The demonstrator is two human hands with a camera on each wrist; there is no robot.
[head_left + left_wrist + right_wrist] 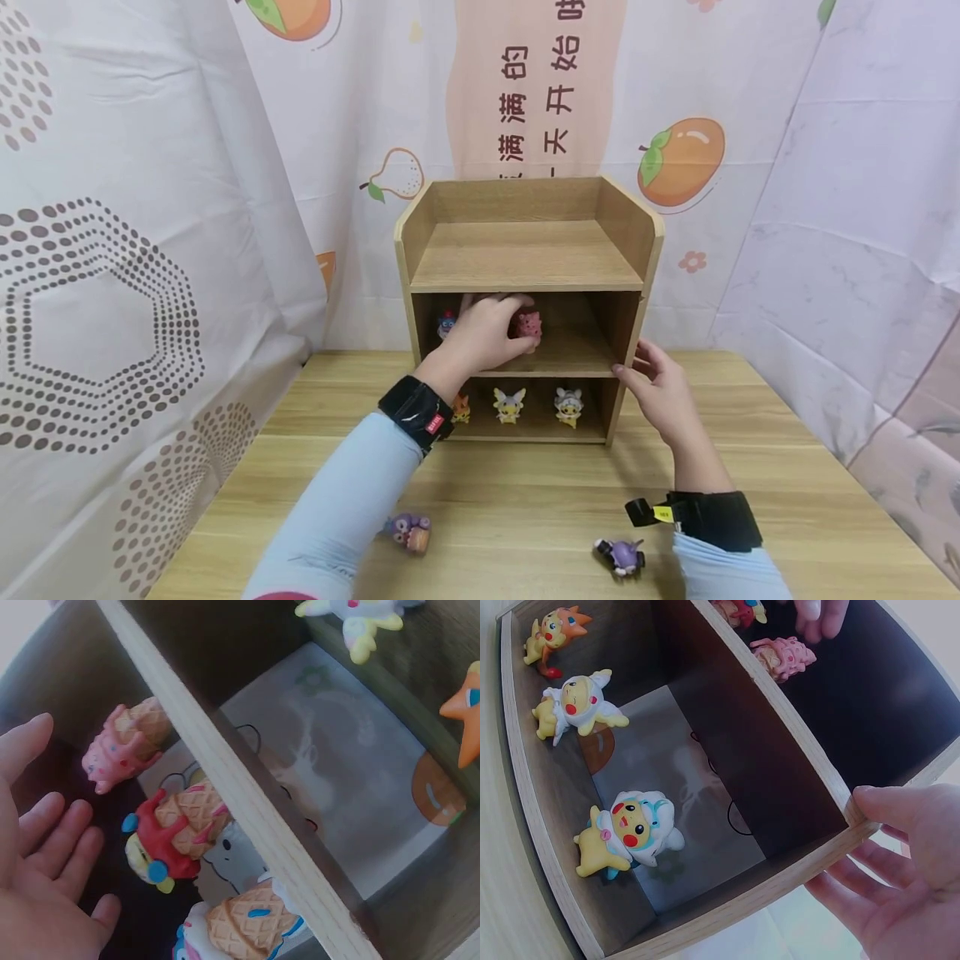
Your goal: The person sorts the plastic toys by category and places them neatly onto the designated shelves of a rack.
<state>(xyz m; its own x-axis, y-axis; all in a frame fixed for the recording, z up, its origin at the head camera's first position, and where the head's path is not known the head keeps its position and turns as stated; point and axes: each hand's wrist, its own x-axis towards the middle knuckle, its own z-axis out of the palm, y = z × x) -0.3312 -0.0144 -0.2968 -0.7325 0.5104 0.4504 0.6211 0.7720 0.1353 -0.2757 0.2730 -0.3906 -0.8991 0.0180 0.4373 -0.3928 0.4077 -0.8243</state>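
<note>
Beside left hand [483, 332], pink figurine [527, 325].

The head camera looks forward and down from above the tabletop [525, 500], taking in the whole shelf [525, 258] from the front, both forearms and the curtains behind. It stands well back, so the figures look small.

The left wrist camera sits close inside the middle compartment, looking along the open left hand [45, 855] at the pink figure [124, 746] and red figure [169, 836], with the shelf board [247, 802] running aslant.

The right wrist camera looks from the shelf's right side, near, across both lower compartments, past the right hand [904, 862].

All three views share the pink figure [784, 656] [527, 325] and the middle compartment.
</note>
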